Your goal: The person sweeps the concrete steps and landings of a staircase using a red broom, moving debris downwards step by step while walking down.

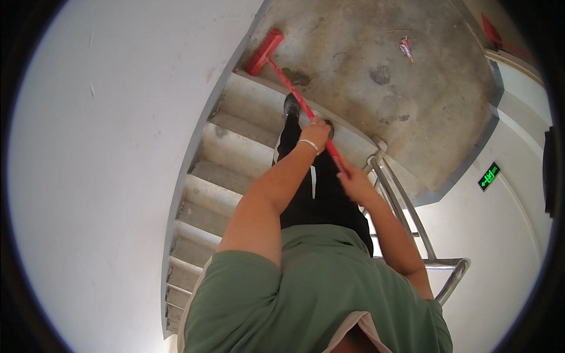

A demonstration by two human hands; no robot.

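Note:
A red push broom (266, 52) rests with its bristles at the left edge of the concrete landing (344, 84), beside the wall and just above the top step. Its red handle runs back towards me. My left hand (316, 132), with a pale bracelet at the wrist, grips the middle of the handle. Lower down, my right hand (356, 183) is closed around the handle near its end and looks slightly blurred. A crumpled shiny wrapper (406, 49) and a thin stick (398, 30) lie on the landing. My dark shoes are on the stairs, partly hidden by the handle and my left hand.
Concrete steps (238, 137) run down along the white wall (106, 154) at left. A metal handrail (406, 198) stands at my right. A lit green exit sign (489, 176) is on the right wall. Something red (492, 31) is at the upper right.

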